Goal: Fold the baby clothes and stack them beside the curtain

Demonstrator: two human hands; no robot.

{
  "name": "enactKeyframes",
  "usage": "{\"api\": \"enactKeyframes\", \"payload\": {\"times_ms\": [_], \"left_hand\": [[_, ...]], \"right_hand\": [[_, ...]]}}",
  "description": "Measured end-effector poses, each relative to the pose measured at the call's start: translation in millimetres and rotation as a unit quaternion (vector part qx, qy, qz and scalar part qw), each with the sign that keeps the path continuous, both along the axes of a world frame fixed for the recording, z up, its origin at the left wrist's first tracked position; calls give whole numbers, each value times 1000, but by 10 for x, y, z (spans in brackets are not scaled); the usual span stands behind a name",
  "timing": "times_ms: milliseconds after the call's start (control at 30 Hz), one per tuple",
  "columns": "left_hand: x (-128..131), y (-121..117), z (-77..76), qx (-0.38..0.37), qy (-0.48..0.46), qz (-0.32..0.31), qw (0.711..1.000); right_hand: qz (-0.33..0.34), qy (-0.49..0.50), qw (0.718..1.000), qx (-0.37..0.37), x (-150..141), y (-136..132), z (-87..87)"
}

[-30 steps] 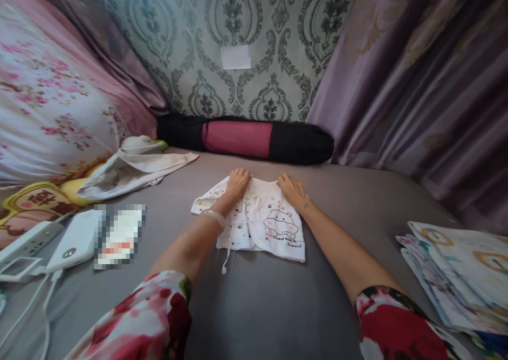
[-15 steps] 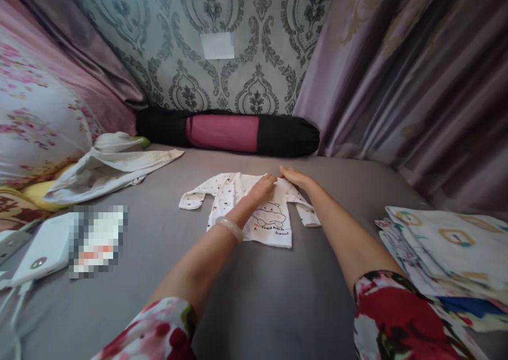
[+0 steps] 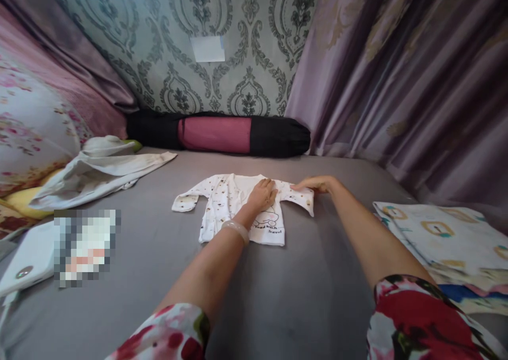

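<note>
A small white baby shirt (image 3: 230,201) with dots and a cartoon print lies spread on the grey bed sheet (image 3: 278,296), sleeves out to both sides. My left hand (image 3: 262,195) rests flat on the shirt's chest, fingers stretched out, a pale bangle on the wrist. My right hand (image 3: 315,183) lies on the shirt's right sleeve, fingers extended and pressing the cloth flat.
A black and pink bolster (image 3: 218,133) lies against the patterned wall. A crumpled white garment (image 3: 103,167) sits at the left by floral pillows. A white power bank (image 3: 27,257) lies front left. Folded printed cloths (image 3: 444,238) are stacked at the right; purple curtains hang behind.
The shirt's sleeves were unfolded outward. My left hand moved from the left shoulder to the chest, and my right hand slid right along the right sleeve.
</note>
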State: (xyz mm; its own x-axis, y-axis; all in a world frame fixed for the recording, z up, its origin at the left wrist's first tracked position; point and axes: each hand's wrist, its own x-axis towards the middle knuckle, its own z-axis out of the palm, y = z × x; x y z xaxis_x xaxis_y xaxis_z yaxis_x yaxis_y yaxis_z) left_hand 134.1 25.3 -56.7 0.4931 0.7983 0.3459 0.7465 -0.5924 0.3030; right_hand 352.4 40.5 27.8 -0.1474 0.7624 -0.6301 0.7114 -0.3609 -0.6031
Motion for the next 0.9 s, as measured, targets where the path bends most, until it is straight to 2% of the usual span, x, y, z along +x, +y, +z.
{"api": "enactKeyframes", "payload": {"times_ms": [100, 200, 300, 433, 600, 700, 833, 900], "left_hand": [[9, -23, 21, 0, 28, 5, 1000], [8, -51, 37, -2, 36, 12, 999], [2, -78, 53, -15, 29, 11, 999], [-16, -83, 64, -36, 9, -1, 999], [-41, -63, 87, -50, -4, -5, 999], [-45, -75, 129, -49, -26, -9, 998], [-42, -96, 172, -52, -45, -13, 998], [-39, -97, 170, -56, -46, -11, 997]], "right_hand": [[38, -11, 994, -97, 249, -66, 64], [48, -17, 995, -86, 468, -95, 92], [27, 11, 997, -69, 606, -125, 106], [3, 26, 995, -92, 700, -180, 90], [-16, -62, 994, -87, 767, -192, -5], [-21, -108, 987, -113, 752, -164, -44], [0, -198, 969, -149, 675, -114, -22], [9, -257, 958, -124, 612, -88, 8]]}}
